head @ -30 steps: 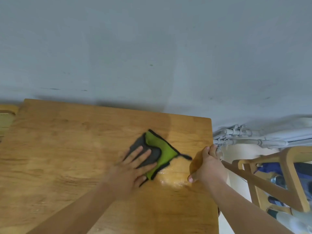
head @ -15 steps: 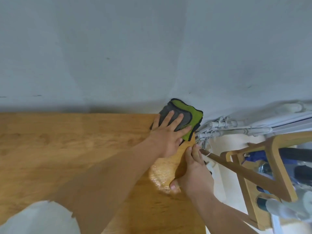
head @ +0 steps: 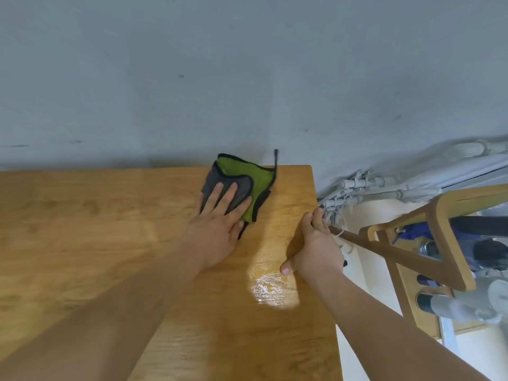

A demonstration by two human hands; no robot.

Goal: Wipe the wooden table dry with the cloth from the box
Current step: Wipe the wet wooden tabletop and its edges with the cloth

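Wiping: the left hand (head: 217,226) is pressing the green-and-grey cloth (head: 259,182) flat onto the tabletop (head: 82,229), its fingers (head: 226,195) lying straight and spread over the grey fold.
Cloth: it is sitting close to the far right corner of the tabletop, its far edge reaching the back edge by the wall (head: 247,78), with a black loop sticking up there.
Bracing: the right hand (head: 316,246) is gripping the tabletop's right edge, with the thumb lying on top and the fingers curling over the rim.
Progress: the wiping is looking well under way but unfinished. A wet patch (head: 270,288) is glistening just in front of the right thumb, apart from the cloth.
Remaining: that patch is waiting for a pass. The other wood is reading as matt, though thin damp is too faint to judge.
Change: a second ago the cloth was lying beside the wet patch, and half a second ago it was hanging over the far corner. Now it is lying further left, back on the wood. The right hand is keeping its hold on the same edge, and the patch is staying unwiped.
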